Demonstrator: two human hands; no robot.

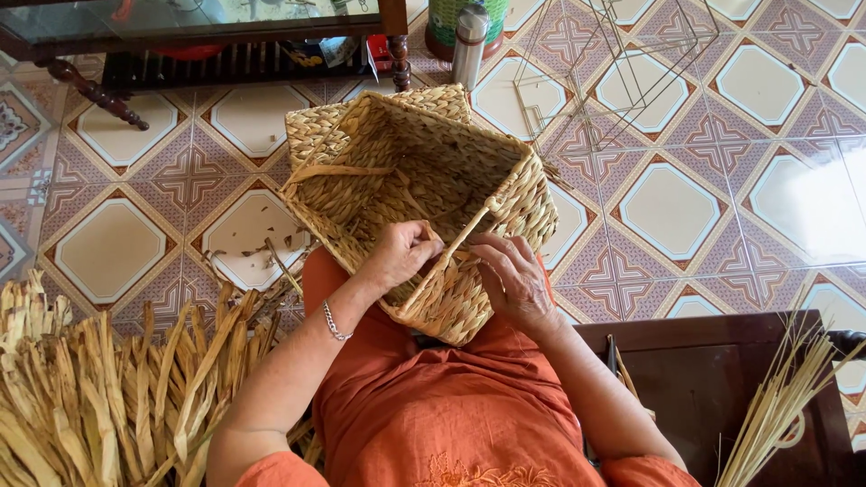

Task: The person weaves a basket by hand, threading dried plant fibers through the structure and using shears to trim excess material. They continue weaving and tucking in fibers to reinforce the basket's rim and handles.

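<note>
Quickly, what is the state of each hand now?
Left hand: closed, pinching a straw strand at the woven basket rim.
Right hand: fingers curled, resting on the basket rim; grip cannot be told.

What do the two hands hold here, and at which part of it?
Both hold the woven basket at its near rim: the left hand pinches a flat straw strand there, and the right hand grips the rim beside it.

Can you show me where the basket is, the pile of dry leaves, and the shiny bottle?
woven basket (424, 153): head view, on its inner back wall.
pile of dry leaves (99, 397): head view, on the middle of the bundle.
metal bottle (469, 45): head view, on its body.
</note>
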